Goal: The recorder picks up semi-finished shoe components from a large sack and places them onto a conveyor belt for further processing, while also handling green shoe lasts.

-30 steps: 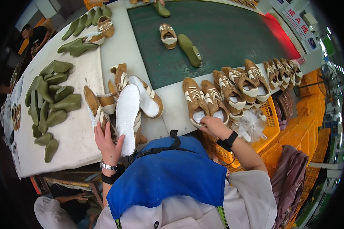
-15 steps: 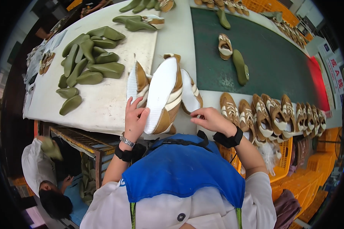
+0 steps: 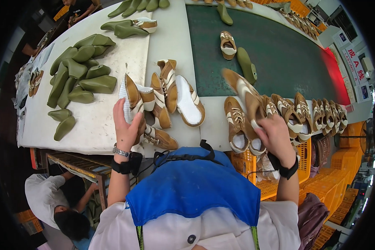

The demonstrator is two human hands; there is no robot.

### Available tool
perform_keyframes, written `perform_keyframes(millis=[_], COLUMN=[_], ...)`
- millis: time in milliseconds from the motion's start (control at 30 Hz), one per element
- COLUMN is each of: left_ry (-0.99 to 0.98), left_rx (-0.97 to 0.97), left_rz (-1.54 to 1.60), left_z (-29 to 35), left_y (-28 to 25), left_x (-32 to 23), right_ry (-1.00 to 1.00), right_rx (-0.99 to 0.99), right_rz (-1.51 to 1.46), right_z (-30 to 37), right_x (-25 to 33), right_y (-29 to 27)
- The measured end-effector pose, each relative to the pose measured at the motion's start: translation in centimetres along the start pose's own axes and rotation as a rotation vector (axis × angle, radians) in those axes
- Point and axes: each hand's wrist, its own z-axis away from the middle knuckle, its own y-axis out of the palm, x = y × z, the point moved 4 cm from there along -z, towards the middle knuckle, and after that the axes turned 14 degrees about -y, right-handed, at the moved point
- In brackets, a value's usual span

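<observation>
My left hand (image 3: 126,126) grips the heel end of a brown and cream shoe upper (image 3: 133,93), fingers along its white ribbed bottom and thumb on the other side. My right hand (image 3: 276,135) is closed on the heel of another brown shoe upper (image 3: 246,92), blurred by motion, over the row at the right. Between my hands lie several loose shoe uppers; one upper (image 3: 190,102) shows its white bottom, and another upper (image 3: 167,85) lies beside it. A laced shoe upper (image 3: 236,123) stands at the left end of the row.
Green shoe lasts (image 3: 98,83) are heaped on the white table (image 3: 108,129). A shoe (image 3: 228,45) and a single last (image 3: 246,64) lie on the dark green mat (image 3: 208,71). Orange crates (image 3: 304,162) stand below right. Another person (image 3: 50,191) bends down at lower left.
The upper that showed its large white bottom has left the middle. My right hand has moved right with an upper in it. My left hand has shifted onto the leftmost upper.
</observation>
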Motion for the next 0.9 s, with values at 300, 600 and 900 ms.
perform_keyframes(millis=[300,600,900], left_ry=[-0.066,-0.033,-0.01], left_rx=[0.072,0.088,0.088], left_rz=[-0.203,-0.263,-0.28], left_z=[1.9,2.3,2.2], left_y=[2.2,2.5,2.2], left_x=[4.6,4.6,5.0], right_ry=[0.23,0.807,0.753], right_rx=[0.421,0.325,0.37], right_rz=[0.119,-1.448,-1.046], right_z=[1.7,-5.7,-5.4], right_x=[-2.5,-2.6,-4.6], right_y=[7.6,25.4,24.9])
